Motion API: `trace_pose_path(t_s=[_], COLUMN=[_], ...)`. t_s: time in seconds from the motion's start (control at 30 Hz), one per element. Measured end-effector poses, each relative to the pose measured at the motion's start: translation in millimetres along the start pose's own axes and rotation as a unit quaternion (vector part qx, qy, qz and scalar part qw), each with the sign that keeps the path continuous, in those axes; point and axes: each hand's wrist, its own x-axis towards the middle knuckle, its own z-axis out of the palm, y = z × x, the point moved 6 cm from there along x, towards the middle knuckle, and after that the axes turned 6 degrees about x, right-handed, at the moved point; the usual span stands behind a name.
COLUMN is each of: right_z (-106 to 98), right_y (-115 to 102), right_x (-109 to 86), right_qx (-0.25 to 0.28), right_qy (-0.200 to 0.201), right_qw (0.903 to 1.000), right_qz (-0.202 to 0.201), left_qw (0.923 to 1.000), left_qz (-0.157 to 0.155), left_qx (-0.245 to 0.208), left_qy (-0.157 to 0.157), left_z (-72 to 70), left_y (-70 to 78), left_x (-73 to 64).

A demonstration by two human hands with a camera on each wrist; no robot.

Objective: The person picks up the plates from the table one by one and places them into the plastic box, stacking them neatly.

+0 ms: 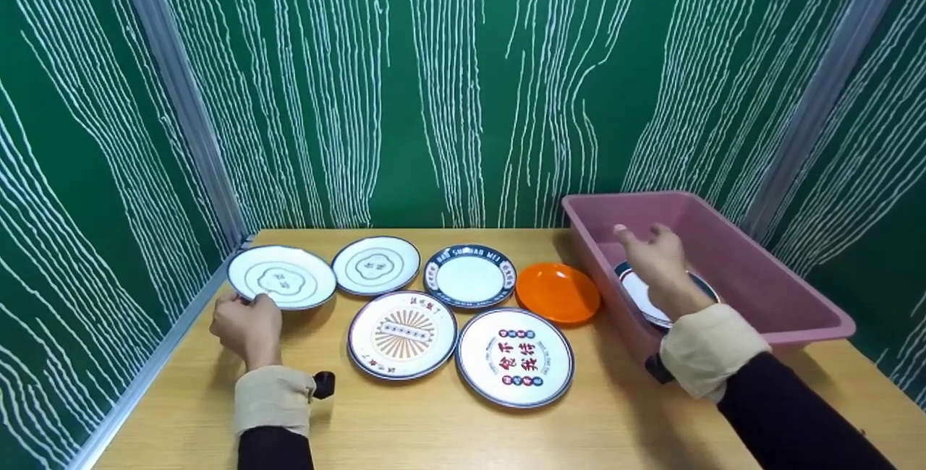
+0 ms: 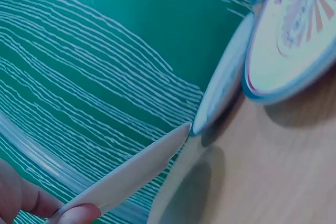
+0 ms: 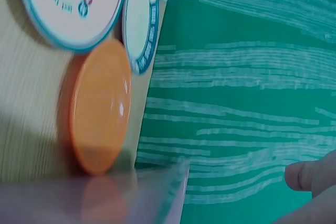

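Note:
My left hand (image 1: pixel 247 327) pinches the near rim of a white plate (image 1: pixel 282 267) with a thin blue edge and a pattern in its middle. In the left wrist view this plate (image 2: pixel 134 174) is tilted, held between thumb and fingers, with its shadow on the table beneath. My right hand (image 1: pixel 662 267) hovers over the left part of a pink plastic basin (image 1: pixel 767 275), thumb and fingers apart and nothing between them. Below it in the basin lie white plates (image 1: pixel 638 295) with dark rims, partly hidden by the hand and wrist.
Right of the held plate stand a similar white plate (image 1: pixel 376 265), a dark-rimmed plate (image 1: pixel 470 278) and an orange plate (image 1: pixel 557 293) beside the basin. Nearer lie a sunburst-patterned plate (image 1: pixel 402 361) and a plate with red characters (image 1: pixel 515 358). Green walls enclose the wooden table (image 1: pixel 405 434).

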Motion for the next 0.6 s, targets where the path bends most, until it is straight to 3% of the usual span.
trace_pose_path(t_s=[0.13, 0.27, 0.43, 0.6], right_z=[21, 40, 61, 77], right_y=[-6, -11, -14, -15], right_x=[-8.0, -15.2, -20.8, -23.7], right_qx=[-0.013, -0.030, -0.073, -0.108], right_qy=[-0.005, -0.009, -0.012, -0.017], right_qw=[0.9998, 0.9987, 0.9941, 0.9868], right_qz=[-0.012, -0.041, -0.079, -0.120], left_qw=[0.9981, 0.9908, 0.9816, 0.9778], left_qz=[-0.006, -0.026, -0.037, -0.018], left_qx=[-0.054, -0.111, -0.147, -0.163], left_qy=[-0.029, -0.074, -0.116, -0.130], left_z=[8.5, 20.7, 32.1, 38.3], left_y=[8.1, 14.1, 22.3, 34.4], left_x=[-8.1, -16.1, -24.1, -32.3])
